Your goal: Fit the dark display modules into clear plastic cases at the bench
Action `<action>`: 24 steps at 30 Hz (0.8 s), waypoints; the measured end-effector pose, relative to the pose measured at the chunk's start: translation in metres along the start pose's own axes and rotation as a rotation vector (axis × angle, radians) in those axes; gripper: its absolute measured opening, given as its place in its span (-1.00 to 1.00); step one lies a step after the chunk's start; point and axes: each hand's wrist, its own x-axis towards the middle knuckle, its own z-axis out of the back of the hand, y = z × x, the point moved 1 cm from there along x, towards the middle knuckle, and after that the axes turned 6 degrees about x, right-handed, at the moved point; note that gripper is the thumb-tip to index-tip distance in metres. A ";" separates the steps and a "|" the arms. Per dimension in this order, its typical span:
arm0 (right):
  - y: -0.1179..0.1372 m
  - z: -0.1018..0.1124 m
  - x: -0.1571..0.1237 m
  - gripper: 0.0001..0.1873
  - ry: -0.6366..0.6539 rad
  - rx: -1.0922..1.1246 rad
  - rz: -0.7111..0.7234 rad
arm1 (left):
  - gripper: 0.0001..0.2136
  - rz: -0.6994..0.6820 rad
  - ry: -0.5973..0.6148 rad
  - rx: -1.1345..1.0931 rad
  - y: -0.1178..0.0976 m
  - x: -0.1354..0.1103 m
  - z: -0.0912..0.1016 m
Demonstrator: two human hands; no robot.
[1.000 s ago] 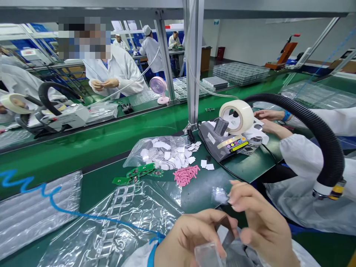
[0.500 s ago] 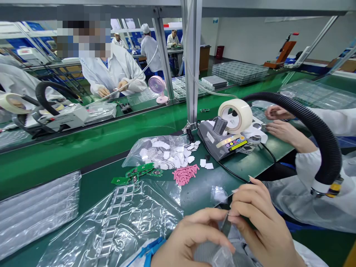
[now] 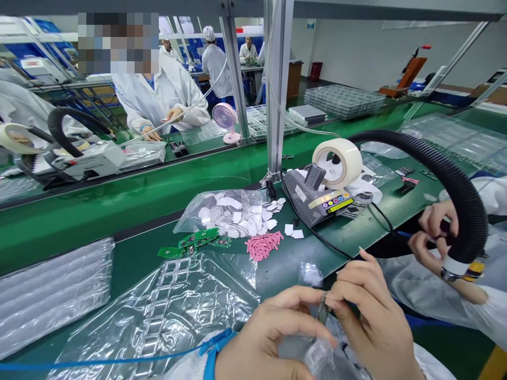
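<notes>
As left hand [image 3: 273,332] and right hand [image 3: 370,311] pinch it, a grey piece [image 3: 322,312] stands (slightly tilted) right of pink strips [image 3: 263,246].

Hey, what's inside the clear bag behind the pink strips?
White pieces show through the clear bag, with more lying loose to its right. Whatever lies beneath the top layer is covered.

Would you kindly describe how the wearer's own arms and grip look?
The left grip and right grip are bare, ungloved hands. White cloth sleeves show behind both. A bright blue band with a blue clasp circles the left wrist, and a thin blue cord leads from it toward the picture's left edge.
</notes>
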 end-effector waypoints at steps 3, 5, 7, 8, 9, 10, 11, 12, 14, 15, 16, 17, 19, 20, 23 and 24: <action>0.000 0.000 0.002 -0.82 -0.023 0.011 0.016 | -0.68 0.002 -0.002 -0.005 0.000 0.000 0.000; -0.001 -0.002 0.002 -0.82 -0.017 0.018 0.023 | -0.68 0.007 -0.004 -0.007 0.000 -0.001 0.000; -0.003 -0.003 0.000 -0.82 -0.010 0.028 0.038 | -0.69 0.006 -0.011 -0.014 0.001 -0.001 0.001; -0.005 -0.004 -0.001 -0.82 -0.006 0.036 0.041 | -0.69 0.008 -0.013 -0.014 0.002 -0.001 0.001; -0.006 -0.005 -0.003 -0.83 0.008 0.048 0.035 | -0.69 0.012 -0.016 -0.013 0.002 -0.002 0.002; -0.008 -0.006 -0.005 -0.84 0.032 0.063 0.019 | -0.69 0.018 -0.019 -0.010 0.003 -0.002 0.002; -0.010 -0.007 -0.006 -0.84 0.062 0.079 -0.001 | -0.69 0.023 -0.024 -0.006 0.004 -0.002 0.002; -0.012 -0.009 -0.008 -0.84 0.091 0.095 -0.021 | -0.69 0.028 -0.031 0.001 0.005 -0.002 0.002; -0.013 -0.011 -0.010 -0.83 0.128 0.115 -0.048 | -0.69 0.029 -0.045 0.010 0.006 -0.003 0.003; -0.013 -0.011 -0.010 -0.83 0.125 0.115 -0.052 | -0.68 0.025 -0.043 0.012 0.006 -0.003 0.002; -0.013 -0.012 -0.010 -0.83 0.112 0.107 -0.054 | -0.68 0.024 -0.044 0.014 0.006 -0.003 0.002; -0.012 -0.013 -0.010 -0.83 0.098 0.094 -0.057 | -0.68 0.022 -0.047 0.013 0.006 -0.003 0.002; -0.010 -0.013 -0.010 -0.83 0.063 0.056 -0.048 | -0.69 0.016 -0.055 0.008 0.006 -0.003 0.002; -0.010 -0.014 -0.010 -0.82 0.053 0.036 -0.036 | -0.69 0.014 -0.060 0.007 0.006 -0.003 0.001; -0.013 -0.016 -0.010 -0.83 0.067 -0.017 0.050 | -0.68 0.001 -0.052 0.010 0.009 -0.001 0.000; -0.014 -0.017 -0.010 -0.83 0.078 -0.034 0.071 | -0.67 0.004 -0.054 0.006 0.010 -0.001 0.000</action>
